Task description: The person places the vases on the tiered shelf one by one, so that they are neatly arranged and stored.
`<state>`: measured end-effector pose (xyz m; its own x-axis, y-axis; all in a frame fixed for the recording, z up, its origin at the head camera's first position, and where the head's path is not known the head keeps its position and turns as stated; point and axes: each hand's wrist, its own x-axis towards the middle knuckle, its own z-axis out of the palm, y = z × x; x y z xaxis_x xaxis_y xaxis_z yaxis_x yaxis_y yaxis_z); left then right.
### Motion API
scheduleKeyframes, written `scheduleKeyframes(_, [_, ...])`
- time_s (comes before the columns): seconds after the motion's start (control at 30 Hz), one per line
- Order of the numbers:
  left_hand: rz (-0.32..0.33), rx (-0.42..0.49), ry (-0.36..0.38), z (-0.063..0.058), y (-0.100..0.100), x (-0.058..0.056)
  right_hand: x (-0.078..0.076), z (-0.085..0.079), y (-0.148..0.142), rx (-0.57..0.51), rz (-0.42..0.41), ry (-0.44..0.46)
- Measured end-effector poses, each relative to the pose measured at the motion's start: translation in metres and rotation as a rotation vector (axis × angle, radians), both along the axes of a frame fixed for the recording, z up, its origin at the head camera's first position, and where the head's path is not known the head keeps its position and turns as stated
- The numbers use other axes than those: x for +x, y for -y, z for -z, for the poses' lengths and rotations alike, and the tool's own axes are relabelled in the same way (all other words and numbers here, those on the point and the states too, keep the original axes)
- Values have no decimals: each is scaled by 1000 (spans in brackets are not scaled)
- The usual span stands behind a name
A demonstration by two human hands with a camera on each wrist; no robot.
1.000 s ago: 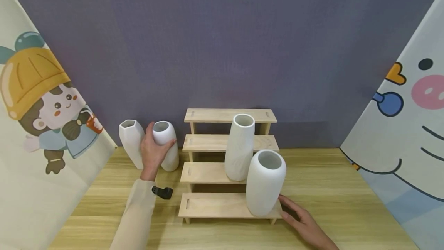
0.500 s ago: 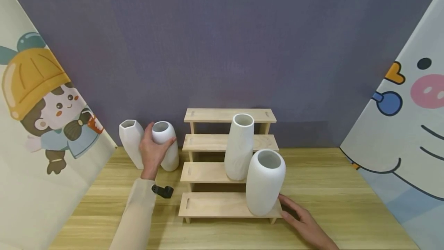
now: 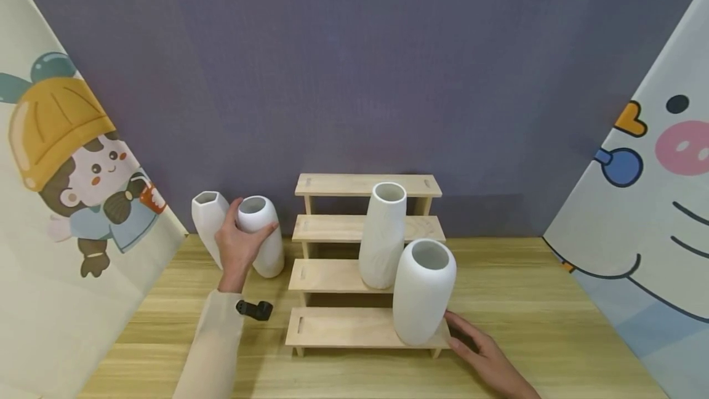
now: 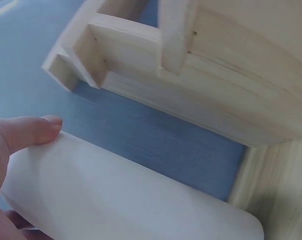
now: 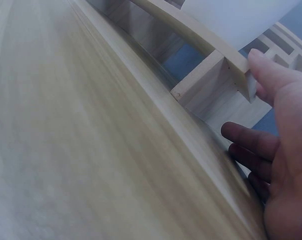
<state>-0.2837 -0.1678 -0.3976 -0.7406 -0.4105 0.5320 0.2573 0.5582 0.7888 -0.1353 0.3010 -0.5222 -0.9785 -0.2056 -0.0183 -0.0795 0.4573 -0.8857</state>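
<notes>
My left hand (image 3: 239, 248) grips a rounded white vase (image 3: 269, 250) around its upper part, thumb on the right side near the rim. In the left wrist view the thumb (image 4: 43, 130) presses on the smooth white wall, and the other fingers are mostly hidden behind it. A faceted white vase (image 3: 209, 220) stands just left of that hand, partly covered by it. My right hand (image 3: 484, 353) rests with loosely extended fingers at the right end of a four-step wooden stand (image 3: 338, 328). In the right wrist view its thumb (image 5: 258, 62) touches the end of the lowest board.
A tall tapered white vase (image 3: 382, 242) stands on the second step from the bottom. Before it, a wide rounded white vase (image 3: 423, 297) occupies the right part of the lowest step. A dark grey panel (image 3: 354, 79) rises behind the wood-grain table (image 3: 509, 282).
My left hand and the rounded vase in it have shifted slightly to the left and nearer. My right hand and the vases on the stand have stayed put.
</notes>
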Motion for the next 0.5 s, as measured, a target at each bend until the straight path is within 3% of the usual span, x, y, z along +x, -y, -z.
scheduleKeyframes(0.23, [12, -2, -44, -9, 4, 16, 0, 1, 0, -7, 19, 20])
scheduleKeyframes(0.5, [17, -16, -18, -18, 7, 38, 0, 0, 0, -3, 17, 37])
